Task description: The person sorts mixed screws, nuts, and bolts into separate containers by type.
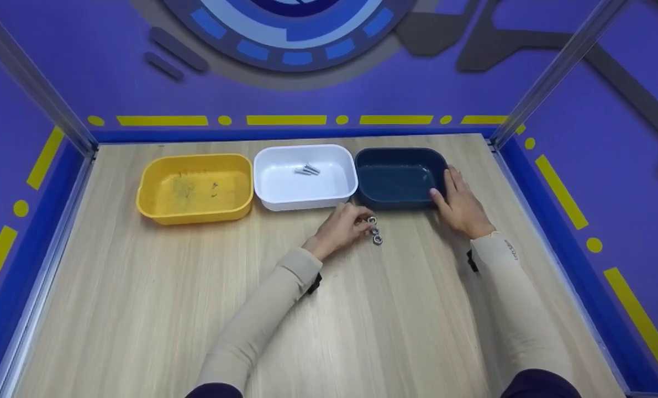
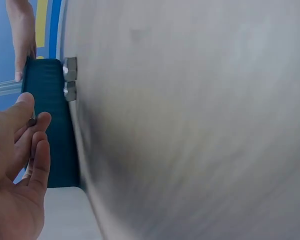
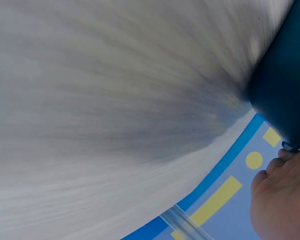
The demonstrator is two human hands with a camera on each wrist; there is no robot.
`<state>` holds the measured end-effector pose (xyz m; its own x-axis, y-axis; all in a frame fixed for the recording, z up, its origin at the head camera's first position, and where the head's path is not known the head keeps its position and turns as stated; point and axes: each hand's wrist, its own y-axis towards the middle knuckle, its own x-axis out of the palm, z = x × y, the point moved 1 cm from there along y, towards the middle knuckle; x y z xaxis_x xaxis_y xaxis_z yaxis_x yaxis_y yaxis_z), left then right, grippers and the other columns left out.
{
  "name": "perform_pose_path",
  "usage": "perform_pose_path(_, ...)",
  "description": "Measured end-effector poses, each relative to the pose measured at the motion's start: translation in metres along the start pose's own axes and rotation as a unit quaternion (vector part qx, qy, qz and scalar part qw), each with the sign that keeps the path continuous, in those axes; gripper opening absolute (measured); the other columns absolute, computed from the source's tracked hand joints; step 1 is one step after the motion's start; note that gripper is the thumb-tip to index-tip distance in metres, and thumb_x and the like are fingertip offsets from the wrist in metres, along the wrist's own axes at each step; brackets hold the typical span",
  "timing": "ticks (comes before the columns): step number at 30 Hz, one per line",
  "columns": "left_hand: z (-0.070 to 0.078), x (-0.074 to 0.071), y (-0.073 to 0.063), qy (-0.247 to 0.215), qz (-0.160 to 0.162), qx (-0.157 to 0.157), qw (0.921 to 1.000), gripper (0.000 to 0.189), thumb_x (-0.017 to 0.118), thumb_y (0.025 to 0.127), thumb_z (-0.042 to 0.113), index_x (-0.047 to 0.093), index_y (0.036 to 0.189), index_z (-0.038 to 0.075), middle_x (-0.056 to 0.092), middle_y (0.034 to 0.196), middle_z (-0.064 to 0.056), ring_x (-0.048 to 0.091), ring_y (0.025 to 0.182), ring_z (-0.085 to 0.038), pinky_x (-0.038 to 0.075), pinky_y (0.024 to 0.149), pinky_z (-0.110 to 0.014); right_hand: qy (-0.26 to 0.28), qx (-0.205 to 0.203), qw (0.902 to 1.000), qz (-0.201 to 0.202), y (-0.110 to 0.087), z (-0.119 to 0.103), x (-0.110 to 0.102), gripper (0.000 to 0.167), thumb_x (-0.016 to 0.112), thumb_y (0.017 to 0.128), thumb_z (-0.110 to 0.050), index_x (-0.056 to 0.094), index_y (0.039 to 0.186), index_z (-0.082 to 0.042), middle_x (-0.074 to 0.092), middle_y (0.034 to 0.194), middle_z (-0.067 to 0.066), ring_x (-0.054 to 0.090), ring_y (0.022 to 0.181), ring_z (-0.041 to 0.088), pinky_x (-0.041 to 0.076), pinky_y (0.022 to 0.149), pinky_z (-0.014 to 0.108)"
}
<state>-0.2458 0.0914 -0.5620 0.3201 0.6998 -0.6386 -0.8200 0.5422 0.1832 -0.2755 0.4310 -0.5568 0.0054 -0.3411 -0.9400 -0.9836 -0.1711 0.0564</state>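
My left hand (image 1: 341, 229) is in front of the gap between the white and dark bins and pinches a small metal nut (image 1: 372, 220) between thumb and fingertip. In the left wrist view only a bit of this nut (image 2: 32, 121) shows between the fingers. Two more hex nuts (image 2: 70, 69) stand on the table close by, in a row towards me in the head view. My right hand (image 1: 464, 207) holds the right end of the dark blue bin (image 1: 400, 203), its thumb at the front corner and its fingers along the side rim. No contents show in that bin.
Left of the dark bin stands a white bin (image 1: 306, 204) with several metal pins or screws (image 1: 308, 170) in it. A yellow bin (image 1: 196, 217) at the far left holds a few tiny dark pieces. Blue printed panels (image 1: 306, 102) wall the wooden table (image 1: 362, 331) at back and sides.
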Motion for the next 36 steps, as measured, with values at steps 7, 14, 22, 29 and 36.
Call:
perform_pose_path(7, 0.011, -0.007, 0.007, 0.016, -0.007, 0.017, 0.9997, 0.024, 0.077, 0.100, 0.021, 0.081, 0.118, 0.006, 0.081, 0.105, -0.005, 0.069, 0.093, -0.014, 0.059, 0.086, -0.032, -0.004, -0.006, 0.9999, 0.009, 0.000, 0.000, 0.000, 0.085, 0.037, 0.114, -0.054, 0.015, 0.167, 0.009, 0.010, 0.177, 0.028, 0.012, 0.163, 0.051, 0.014, 0.133, 0.064)
perform_pose_path(14, 0.022, -0.014, 0.015, 0.024, -0.013, 0.032, 0.9991, 0.024, 0.077, 0.100, 0.021, 0.081, 0.119, 0.005, 0.080, 0.104, -0.005, 0.062, 0.089, -0.011, 0.055, 0.082, -0.029, -0.011, 0.009, 0.9999, -0.004, 0.001, 0.001, 0.001, 0.088, 0.034, 0.113, -0.058, 0.012, 0.168, 0.006, 0.006, 0.179, 0.024, 0.010, 0.165, 0.047, 0.013, 0.134, 0.062)
perform_pose_path(22, 0.034, -0.023, 0.030, 0.057, -0.023, 0.040, 0.9973, 0.030, 0.074, 0.102, 0.027, 0.079, 0.124, 0.007, 0.081, 0.111, -0.005, 0.064, 0.094, -0.019, 0.054, 0.087, -0.035, -0.013, 0.006, 0.9999, -0.003, -0.001, -0.001, -0.001, 0.088, 0.033, 0.113, -0.060, 0.012, 0.168, 0.006, 0.007, 0.179, 0.024, 0.009, 0.165, 0.046, 0.012, 0.134, 0.060)
perform_pose_path(29, 0.041, -0.031, 0.046, 0.061, -0.023, 0.046, 0.9968, 0.030, 0.074, 0.102, 0.028, 0.079, 0.124, 0.008, 0.081, 0.112, -0.004, 0.064, 0.093, -0.016, 0.054, 0.087, -0.031, -0.020, -0.002, 0.9998, -0.001, -0.001, -0.001, -0.001, 0.087, 0.034, 0.113, -0.057, 0.014, 0.167, 0.008, 0.008, 0.178, 0.025, 0.011, 0.165, 0.047, 0.014, 0.134, 0.062)
perform_pose_path(36, 0.044, -0.039, 0.064, 0.054, -0.019, 0.045, 0.9973, 0.030, 0.072, 0.104, 0.026, 0.079, 0.125, 0.007, 0.081, 0.113, -0.005, 0.072, 0.094, -0.011, 0.059, 0.084, -0.026, -0.038, 0.001, 0.9993, -0.007, 0.002, -0.002, -0.001, 0.086, 0.033, 0.113, -0.056, 0.014, 0.167, 0.008, 0.010, 0.178, 0.026, 0.011, 0.165, 0.047, 0.015, 0.134, 0.061)
